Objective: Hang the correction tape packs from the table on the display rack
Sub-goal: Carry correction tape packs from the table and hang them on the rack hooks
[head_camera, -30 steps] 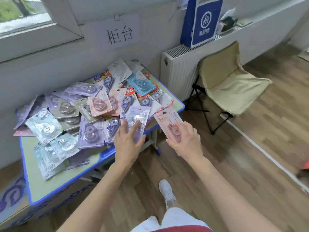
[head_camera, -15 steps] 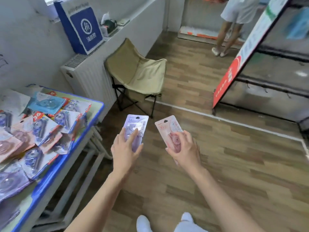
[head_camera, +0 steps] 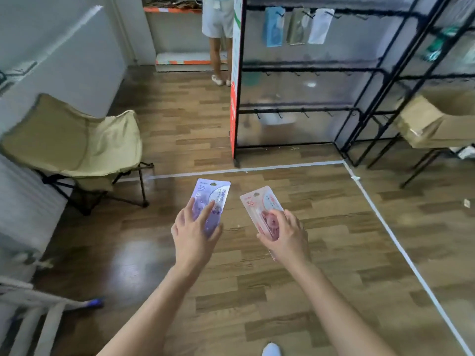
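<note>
Stuff is being pinched on both sides: purple carded correction tape pack [head_camera: 211, 194] by left hand [head_camera: 191, 235], pink carded pack [head_camera: 259, 201] by right hand [head_camera: 285, 235], black metal display rack [head_camera: 295, 110] ahead.

You face a wooden floor [head_camera: 231, 291] bearing the black display rack [head_camera: 295, 110]. Left of the rack stands a folding chair [head_camera: 72, 142]; before the rack runs white tape [head_camera: 257, 169].

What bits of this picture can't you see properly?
Head view:
- purple pack: bottom half covered by the left hand.
- pink pack: bottom half covered by the right hand.
- hanging packs on the display rack: too blurred to read.
- other person: cut off above the waist by the top edge.
</note>
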A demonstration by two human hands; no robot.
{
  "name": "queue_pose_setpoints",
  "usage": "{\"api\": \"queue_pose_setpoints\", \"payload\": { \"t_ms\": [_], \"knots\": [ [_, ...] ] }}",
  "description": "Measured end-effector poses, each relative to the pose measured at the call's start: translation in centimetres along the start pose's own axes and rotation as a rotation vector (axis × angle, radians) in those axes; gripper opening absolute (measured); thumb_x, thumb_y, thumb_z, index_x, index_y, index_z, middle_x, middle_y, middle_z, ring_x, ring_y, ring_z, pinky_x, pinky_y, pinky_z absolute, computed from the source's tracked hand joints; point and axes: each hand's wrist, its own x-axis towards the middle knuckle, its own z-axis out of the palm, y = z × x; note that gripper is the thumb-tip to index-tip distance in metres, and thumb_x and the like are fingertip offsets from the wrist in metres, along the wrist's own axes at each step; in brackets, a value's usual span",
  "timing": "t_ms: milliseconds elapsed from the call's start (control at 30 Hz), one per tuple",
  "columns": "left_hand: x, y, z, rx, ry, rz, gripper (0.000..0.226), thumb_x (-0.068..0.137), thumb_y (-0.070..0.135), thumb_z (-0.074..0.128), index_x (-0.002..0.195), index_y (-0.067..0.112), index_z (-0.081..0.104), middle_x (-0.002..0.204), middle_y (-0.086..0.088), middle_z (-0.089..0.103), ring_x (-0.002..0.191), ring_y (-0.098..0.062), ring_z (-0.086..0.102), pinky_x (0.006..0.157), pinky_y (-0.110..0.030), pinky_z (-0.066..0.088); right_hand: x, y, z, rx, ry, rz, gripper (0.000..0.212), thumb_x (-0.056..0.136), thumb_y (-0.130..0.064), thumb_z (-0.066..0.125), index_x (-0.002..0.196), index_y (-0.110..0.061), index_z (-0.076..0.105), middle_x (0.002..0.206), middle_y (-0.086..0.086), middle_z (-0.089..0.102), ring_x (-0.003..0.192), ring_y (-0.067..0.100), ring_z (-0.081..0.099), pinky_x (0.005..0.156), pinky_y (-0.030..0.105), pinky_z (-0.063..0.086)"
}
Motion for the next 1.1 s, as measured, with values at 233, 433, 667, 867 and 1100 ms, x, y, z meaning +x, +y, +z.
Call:
{"api": "queue_pose_setpoints", "payload": {
  "t_ms": [233, 433, 667, 867, 1100],
  "knots": [
    [1.2, 11.4, 8.4, -0.053, -0.033, 0.080, 0.052, 0.081, 0.030, 0.073, 0.131, 0.030, 0.057, 0.149, -0.010, 0.035, 0.131, -0.037, 0.035, 0.102, -0.047, 0.027, 2.9, 11.4, -7.1, 0.010, 0.099, 0.071, 0.058, 0.082, -0.042, 0.067, 0.133, -0.028, 0.043, 0.135, 0.000, 0.039, 0.122, 0.022, 0.039, 0.094, 0.030, 0.029],
    [4.3, 17.3, 13.1, -0.058, -0.064, 0.130, 0.054, 0.082, 0.030, 0.071, 0.133, 0.031, 0.054, 0.152, -0.008, 0.030, 0.135, -0.034, 0.029, 0.106, -0.045, 0.022, 6.6, 16.8, -10.3, 0.007, 0.181, 0.141, 0.060, 0.080, -0.046, 0.066, 0.133, -0.029, 0.044, 0.137, 0.001, 0.040, 0.121, 0.024, 0.042, 0.094, 0.031, 0.031],
    [11.6, 23.3, 18.3, -0.055, -0.107, 0.209, 0.056, 0.083, 0.032, 0.069, 0.136, 0.031, 0.051, 0.154, -0.009, 0.027, 0.136, -0.035, 0.026, 0.107, -0.047, 0.021, 13.7, 21.3, -14.2, 0.018, 0.262, 0.177, 0.062, 0.079, -0.044, 0.069, 0.134, -0.027, 0.045, 0.134, 0.002, 0.043, 0.119, 0.026, 0.043, 0.094, 0.034, 0.035],
    [21.5, 29.6, 23.1, -0.101, -0.084, 0.266, 0.056, 0.084, 0.029, 0.068, 0.137, 0.030, 0.050, 0.153, -0.010, 0.027, 0.136, -0.037, 0.025, 0.108, -0.048, 0.020, 24.0, 24.6, -19.1, 0.015, 0.358, 0.178, 0.065, 0.079, -0.046, 0.068, 0.135, -0.026, 0.044, 0.135, 0.002, 0.043, 0.117, 0.025, 0.045, 0.094, 0.039, 0.040],
    [31.5, 35.8, 28.0, -0.086, -0.084, 0.294, 0.055, 0.086, 0.032, 0.066, 0.138, 0.033, 0.048, 0.154, -0.007, 0.024, 0.138, -0.034, 0.023, 0.109, -0.046, 0.018, 34.8, 27.3, -24.0, -0.014, 0.429, 0.181, 0.064, 0.079, -0.047, 0.067, 0.135, -0.027, 0.043, 0.132, 0.001, 0.045, 0.116, 0.025, 0.044, 0.092, 0.035, 0.040]
  ]
}}
